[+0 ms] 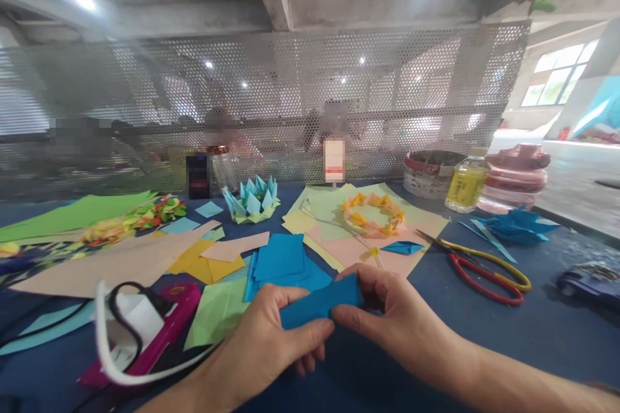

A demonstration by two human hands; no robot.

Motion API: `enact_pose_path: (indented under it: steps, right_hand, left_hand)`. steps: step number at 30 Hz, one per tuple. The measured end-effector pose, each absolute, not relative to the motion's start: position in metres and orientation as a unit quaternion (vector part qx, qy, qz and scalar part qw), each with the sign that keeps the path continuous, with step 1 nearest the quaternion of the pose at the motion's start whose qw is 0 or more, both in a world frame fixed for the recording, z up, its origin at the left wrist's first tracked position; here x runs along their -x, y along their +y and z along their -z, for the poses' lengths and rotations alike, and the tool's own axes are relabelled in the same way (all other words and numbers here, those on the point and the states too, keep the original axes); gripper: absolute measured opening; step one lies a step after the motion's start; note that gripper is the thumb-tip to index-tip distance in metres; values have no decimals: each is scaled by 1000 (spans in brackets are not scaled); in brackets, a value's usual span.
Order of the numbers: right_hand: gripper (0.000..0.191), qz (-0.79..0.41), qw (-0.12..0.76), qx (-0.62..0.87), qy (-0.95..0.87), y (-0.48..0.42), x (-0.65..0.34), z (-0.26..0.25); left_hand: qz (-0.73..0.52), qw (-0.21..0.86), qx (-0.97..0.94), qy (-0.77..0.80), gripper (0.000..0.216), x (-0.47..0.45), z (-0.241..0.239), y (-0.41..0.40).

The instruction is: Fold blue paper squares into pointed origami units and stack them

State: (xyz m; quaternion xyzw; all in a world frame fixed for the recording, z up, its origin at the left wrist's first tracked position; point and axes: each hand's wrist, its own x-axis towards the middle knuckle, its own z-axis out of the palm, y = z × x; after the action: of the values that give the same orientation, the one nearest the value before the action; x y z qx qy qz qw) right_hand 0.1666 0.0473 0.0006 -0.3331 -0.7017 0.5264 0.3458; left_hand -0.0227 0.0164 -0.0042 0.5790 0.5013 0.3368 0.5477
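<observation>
Between my two hands is a folded piece of blue paper (322,302), held just above the table. My left hand (278,332) grips its left end, thumb in front and fingers behind. At the right end, my right hand (380,303) pinches it with thumb and fingers. Just behind lie blue paper squares (279,257) in a loose stack. A small folded blue piece (402,247) rests on pale sheets, near an orange and yellow folded-paper ring (372,214). Farther back stands a light blue and green paper lotus (252,200).
Scissors (484,266) with red and yellow handles lie at right, near a blue paper flower (520,224). Behind are a yellow-labelled bottle (465,184) and a pink jug (516,177). A magenta device (179,316) with cables lies left. A perforated screen (290,90) borders the table's back.
</observation>
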Motion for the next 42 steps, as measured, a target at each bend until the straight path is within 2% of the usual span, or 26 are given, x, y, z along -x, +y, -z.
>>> enact_pose_path:
  steps: [20,32,42]
  right_hand:
    - [16,-423,329,358,-764,54,-169,0]
    - [19,-407,321,346,-782,59,-173,-4]
    - [22,-398,343,334,-783,68,-176,1]
  left_hand:
    - [-305,505,-614,525,31,29,5,19]
    - [-317,493,-622,519,23,26,1,21]
    - [-318,473,-632,524,33,28,4,23]
